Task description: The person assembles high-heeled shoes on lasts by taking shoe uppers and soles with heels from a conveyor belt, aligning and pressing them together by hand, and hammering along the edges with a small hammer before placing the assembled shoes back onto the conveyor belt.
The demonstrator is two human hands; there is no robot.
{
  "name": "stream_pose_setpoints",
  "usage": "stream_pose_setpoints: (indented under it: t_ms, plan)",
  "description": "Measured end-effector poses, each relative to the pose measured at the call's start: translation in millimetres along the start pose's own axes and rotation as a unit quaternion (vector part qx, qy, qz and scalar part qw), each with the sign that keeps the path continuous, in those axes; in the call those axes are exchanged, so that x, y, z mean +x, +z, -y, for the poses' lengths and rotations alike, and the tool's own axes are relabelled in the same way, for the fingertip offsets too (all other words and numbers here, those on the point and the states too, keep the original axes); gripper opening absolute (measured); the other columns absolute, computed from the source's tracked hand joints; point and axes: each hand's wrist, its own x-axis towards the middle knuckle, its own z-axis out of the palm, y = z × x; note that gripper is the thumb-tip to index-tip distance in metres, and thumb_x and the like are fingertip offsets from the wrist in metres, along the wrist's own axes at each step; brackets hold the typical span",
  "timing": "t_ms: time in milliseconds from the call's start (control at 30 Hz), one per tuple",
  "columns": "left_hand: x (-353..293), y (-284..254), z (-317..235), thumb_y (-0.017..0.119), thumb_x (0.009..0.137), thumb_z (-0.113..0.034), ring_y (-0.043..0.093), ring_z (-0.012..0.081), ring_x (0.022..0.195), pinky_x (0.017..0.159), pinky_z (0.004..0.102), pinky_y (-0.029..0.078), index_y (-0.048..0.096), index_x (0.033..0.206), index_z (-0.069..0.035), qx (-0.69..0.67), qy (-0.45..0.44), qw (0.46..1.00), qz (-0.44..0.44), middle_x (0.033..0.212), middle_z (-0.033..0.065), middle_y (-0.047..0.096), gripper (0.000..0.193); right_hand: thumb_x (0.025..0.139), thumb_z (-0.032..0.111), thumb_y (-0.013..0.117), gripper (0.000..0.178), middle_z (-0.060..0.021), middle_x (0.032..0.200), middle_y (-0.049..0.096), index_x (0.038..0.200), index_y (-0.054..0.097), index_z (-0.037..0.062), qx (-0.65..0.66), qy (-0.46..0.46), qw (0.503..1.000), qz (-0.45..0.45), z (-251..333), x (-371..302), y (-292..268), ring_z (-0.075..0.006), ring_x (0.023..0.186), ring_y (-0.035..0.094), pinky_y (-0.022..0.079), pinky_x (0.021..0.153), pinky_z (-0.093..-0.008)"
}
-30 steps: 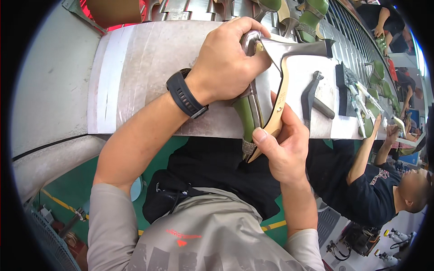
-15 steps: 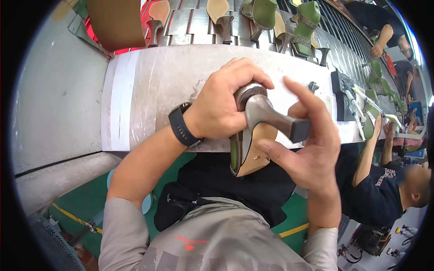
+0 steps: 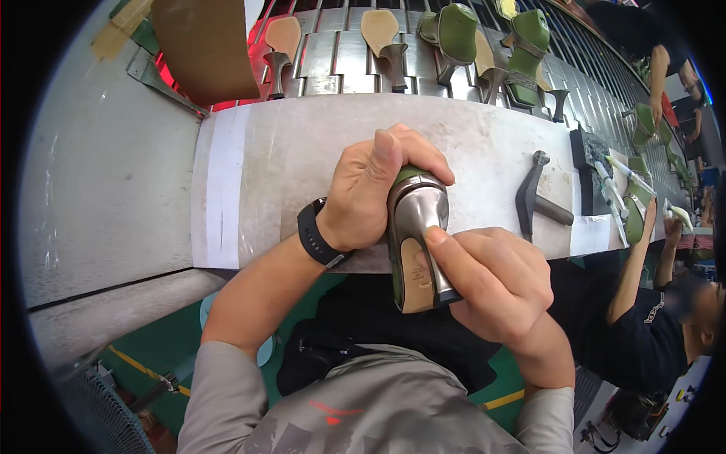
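Observation:
A green high-heeled shoe (image 3: 406, 219) is between my hands over the bench's front edge, its tan sole facing up and its metallic heel (image 3: 425, 208) pointing toward me. My left hand (image 3: 367, 185), with a black band on the wrist, wraps the heel end from the left, thumb raised. My right hand (image 3: 495, 280) pinches the heel's stem between thumb and curled fingers. To the right on the bench lies a hammer (image 3: 535, 193) with a dark head and handle, touched by neither hand.
Beyond the pale bench (image 3: 302, 144), a slatted metal conveyor (image 3: 325, 64) carries several green shoes (image 3: 457, 34) and tan soles with heels (image 3: 380, 30). A black block (image 3: 590, 147) and white tubes stand at right, near a co-worker (image 3: 643, 325). A brown board (image 3: 204, 53) rises at far left.
The shoe has turned so its heel points toward me. My right hand has closed from spread fingers onto the heel. The hammer, mostly hidden before, now shows.

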Motion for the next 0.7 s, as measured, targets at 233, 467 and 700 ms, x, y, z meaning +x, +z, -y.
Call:
stream_pose_setpoints:
  t_ms: [233, 467, 700]
  plan:
    - [-3.5, 0.6, 2.3, 0.027, 0.118, -0.050, 0.062, 0.0203, 0.095, 0.092, 0.0352, 0.047, 0.076, 0.098, 0.001, -0.055, 0.013, 0.998, -0.026, 0.099, 0.0118, 0.074, 0.073, 0.072, 0.004, 0.083, 0.042, -0.0085, 0.085, 0.067, 0.112, 0.075, -0.0063, -0.013, -0.022, 1.000, -0.014, -4.4, -0.5, 8.0, -0.0196, 0.065, 0.067, 0.055, 0.054, -0.0310]
    - [-2.9, -7.9, 0.1, 0.039, 0.115, -0.049, 0.065, 0.0228, 0.097, 0.091, 0.0364, 0.051, 0.075, 0.101, 0.001, 0.012, 0.047, 0.999, 0.021, 0.101, 0.0143, 0.073, 0.064, 0.066, 0.005, 0.080, 0.042, -0.0074, 0.082, 0.065, 0.107, 0.076, -0.0058, -0.028, -0.046, 0.998, -0.021, -9.3, 0.5, 12.6, -0.0181, 0.062, 0.061, 0.048, 0.051, -0.0301]
    - [40.1, -9.1, 6.6, 0.066, 0.101, -0.020, 0.066, 0.0090, 0.082, 0.075, 0.0246, 0.053, 0.076, 0.098, 0.002, -0.087, -0.147, 0.985, 0.014, 0.093, 0.0047, 0.075, 0.024, 0.072, 0.002, 0.079, 0.035, -0.0103, 0.079, 0.068, 0.106, 0.072, 0.0006, -0.033, 0.022, 0.998, -0.040, -45.9, 12.6, 14.9, -0.0256, 0.062, 0.064, 0.051, 0.056, -0.0379]
